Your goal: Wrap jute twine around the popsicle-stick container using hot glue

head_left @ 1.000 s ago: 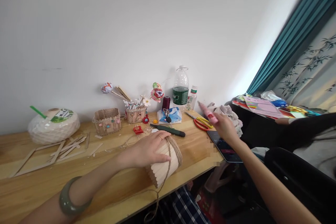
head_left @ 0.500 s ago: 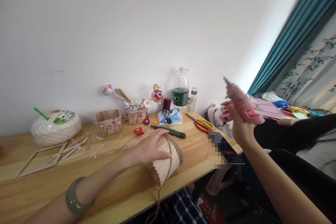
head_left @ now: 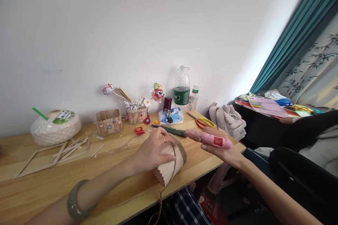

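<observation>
Lying on its side near the table's front edge is a round container made of wooden craft sticks (head_left: 166, 172), with twine (head_left: 181, 147) wound around its right end. My left hand (head_left: 153, 147) grips it from above, thumb and fingers on the sticks and twine. A loose tail of the twine hangs over the table edge. My right hand (head_left: 221, 147) is closed round a pink glue gun (head_left: 208, 139), whose tip points left, close to the wound end. Whether the tip touches the twine I cannot tell. A dark green utility knife (head_left: 171, 130) lies just behind the container.
Scissors (head_left: 204, 122), a large water bottle (head_left: 182, 93), a tissue pack (head_left: 171, 116) and a decorated basket (head_left: 108, 123) stand or lie towards the wall. Loose craft sticks (head_left: 63, 153) and a wrapped coconut (head_left: 56, 126) are at the left. A person's dark sleeve (head_left: 311, 126) shows at the right.
My right hand has brought the glue gun down and left from the raised position, close to the container. My left hand and the container have shifted slightly right.
</observation>
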A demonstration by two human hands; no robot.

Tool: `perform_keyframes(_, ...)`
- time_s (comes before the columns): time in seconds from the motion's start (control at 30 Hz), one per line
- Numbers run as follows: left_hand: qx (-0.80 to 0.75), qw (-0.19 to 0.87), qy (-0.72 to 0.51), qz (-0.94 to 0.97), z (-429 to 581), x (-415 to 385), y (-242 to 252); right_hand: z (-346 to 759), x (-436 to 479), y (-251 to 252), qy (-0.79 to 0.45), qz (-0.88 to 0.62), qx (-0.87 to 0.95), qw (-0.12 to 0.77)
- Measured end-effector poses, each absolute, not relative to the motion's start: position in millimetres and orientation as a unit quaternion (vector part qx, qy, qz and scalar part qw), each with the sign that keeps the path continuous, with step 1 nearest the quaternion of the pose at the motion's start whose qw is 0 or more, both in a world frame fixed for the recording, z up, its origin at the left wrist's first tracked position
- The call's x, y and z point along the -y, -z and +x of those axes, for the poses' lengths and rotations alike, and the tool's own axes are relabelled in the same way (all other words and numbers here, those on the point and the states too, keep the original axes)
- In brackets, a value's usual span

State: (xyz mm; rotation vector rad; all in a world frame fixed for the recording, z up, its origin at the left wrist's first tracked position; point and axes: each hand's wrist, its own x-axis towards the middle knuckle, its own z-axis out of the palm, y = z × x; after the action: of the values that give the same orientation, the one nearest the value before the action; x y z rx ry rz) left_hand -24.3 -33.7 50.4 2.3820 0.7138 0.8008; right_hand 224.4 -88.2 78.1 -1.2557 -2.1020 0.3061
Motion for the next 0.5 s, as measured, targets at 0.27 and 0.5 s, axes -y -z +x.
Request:
perform_keyframes(0.27, -0.309, 0.271, -0.320, 0.854, -22.1, 33.3, -48.4, 224.0, 86.9, -80.3, -0.145, -0.465, 0.821, 0.297)
perform_keyframes(0.5, -0.315, 0.263, -0.338, 0.847, -19.6, 33.8, -46.1, 220.3, 81.6, -80.0, -0.099, -0.476, 0.836, 0.254)
